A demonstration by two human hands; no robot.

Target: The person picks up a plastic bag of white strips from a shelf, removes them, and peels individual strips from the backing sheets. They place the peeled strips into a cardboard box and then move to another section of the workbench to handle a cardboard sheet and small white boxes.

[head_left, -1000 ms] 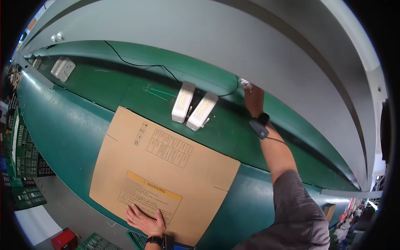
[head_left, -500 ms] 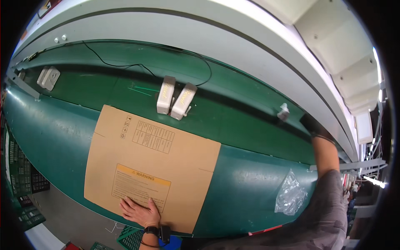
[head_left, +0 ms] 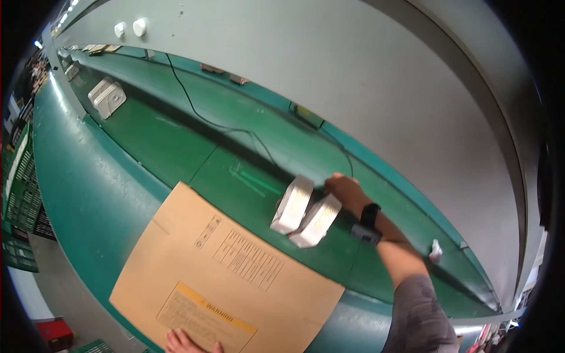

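Observation:
A flat brown cardboard sheet (head_left: 182, 247), printed with a table and a yellow-headed warning panel, lies on the green bench. My left hand (head_left: 187, 342) rests flat on its near part, fingers spread, cut off by the lower edge. My right hand (head_left: 344, 189), with a black device strapped at the wrist, reaches over the green surface just behind two pale box-shaped units. These are a left unit (head_left: 293, 205) and a right unit (head_left: 318, 220), standing tilted side by side. The right fingers look curled and are blurred; what they hold, if anything, is hidden. A thin black cable (head_left: 220, 126) runs close to them.
A grey panel (head_left: 306, 76) overhangs the bench's back. Another pale unit (head_left: 107, 97) stands at the far left. A small white-and-red item (head_left: 435, 251) lies to the right. Green crates (head_left: 23, 182) stand beyond the left edge, with a red box (head_left: 55, 333) at lower left.
My right hand has moved from the far right, under the shelf, to behind the two pale units. My view has turned; the clear plastic bag is out of sight. The left hand stays on the cardboard.

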